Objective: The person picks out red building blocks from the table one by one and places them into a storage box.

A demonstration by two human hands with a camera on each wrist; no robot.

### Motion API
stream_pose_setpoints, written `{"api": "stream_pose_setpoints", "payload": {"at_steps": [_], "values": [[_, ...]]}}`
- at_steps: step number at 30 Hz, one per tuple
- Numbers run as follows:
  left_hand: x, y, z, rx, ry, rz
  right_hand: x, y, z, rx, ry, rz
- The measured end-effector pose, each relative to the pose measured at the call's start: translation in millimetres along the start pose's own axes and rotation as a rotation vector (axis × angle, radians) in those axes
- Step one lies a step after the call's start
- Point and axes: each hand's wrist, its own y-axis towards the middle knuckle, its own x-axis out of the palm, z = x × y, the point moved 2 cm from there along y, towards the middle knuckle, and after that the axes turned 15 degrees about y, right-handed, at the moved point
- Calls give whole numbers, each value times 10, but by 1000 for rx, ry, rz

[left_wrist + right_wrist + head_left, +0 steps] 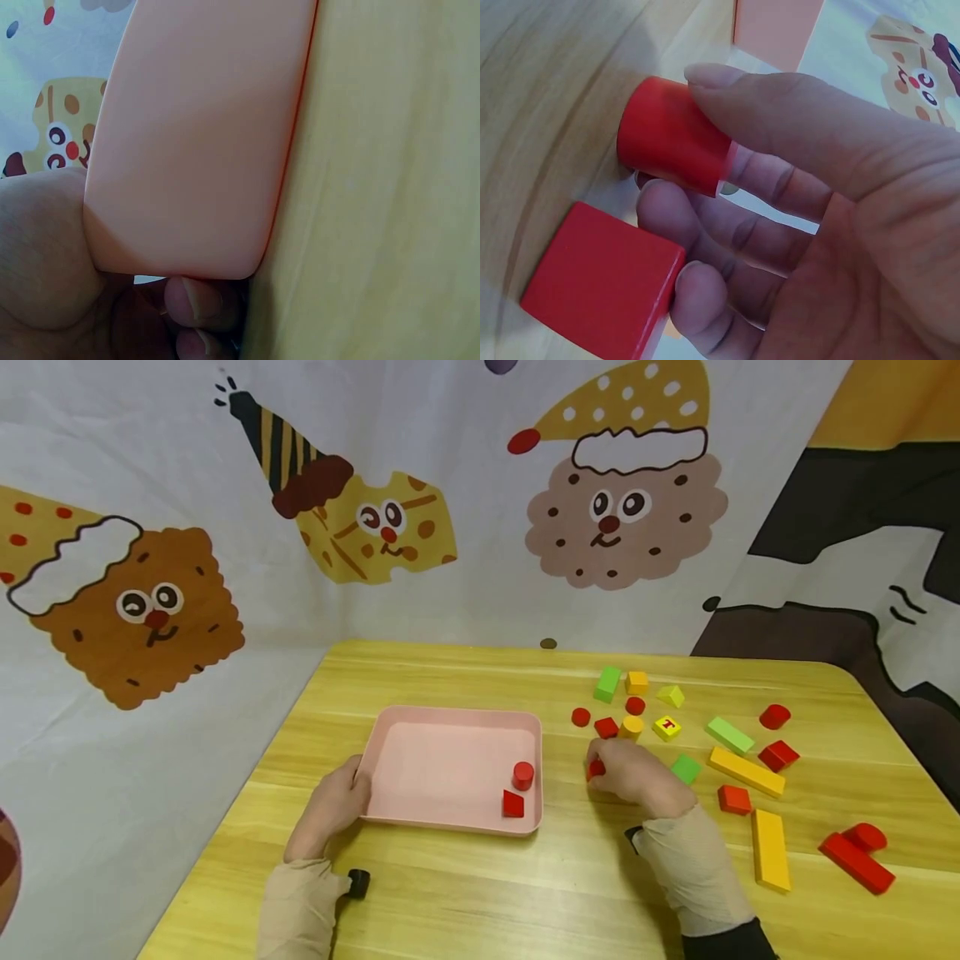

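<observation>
Beige cloth sleeve [288, 914] leads to the left hand [335, 797], its grip pinching the left edge of the pink tray [457, 830], thumb at the rim, fingers lower against the outside. That tray rests on the wood-grain worktop [427, 893]; near its right wall lie a red angular block [513, 804] and, just beyond it, a short red cylinder [522, 775].

Past the tray comes a red disc [581, 717], then the right hand [637, 777], whose grip pinches another red cylinder [671, 139] between thumb and curled fingers. In the right wrist view, a red square-faced block [604, 277] lies just beside the little finger.

Beyond this hand sit a green block [607, 684], a yellow cylinder [632, 727], an orange cube [637, 682] and a yellow T block [666, 727]. Farther right are a light-green bar [730, 735], two yellow bars [771, 850], and finally a red bar [857, 862] against a third red cylinder [866, 837].
</observation>
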Motion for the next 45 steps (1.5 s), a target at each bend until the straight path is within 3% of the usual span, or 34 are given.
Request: {"api": "stream_pose_setpoints", "payload": {"at_steps": [9,26,37,45], "values": [[-33,-22,25,10,2,10,-11,-6,-10,5,-42,-1],[30,-39,-22,-6,-6,9,-28,-29,-81,-110,-78,64],[10,-20,1,1,-5,22,-68,-18,-123,-129,-61,145],[10,-20,2,0,-9,19,-84,-27,-145,-143,-52,149]]}}
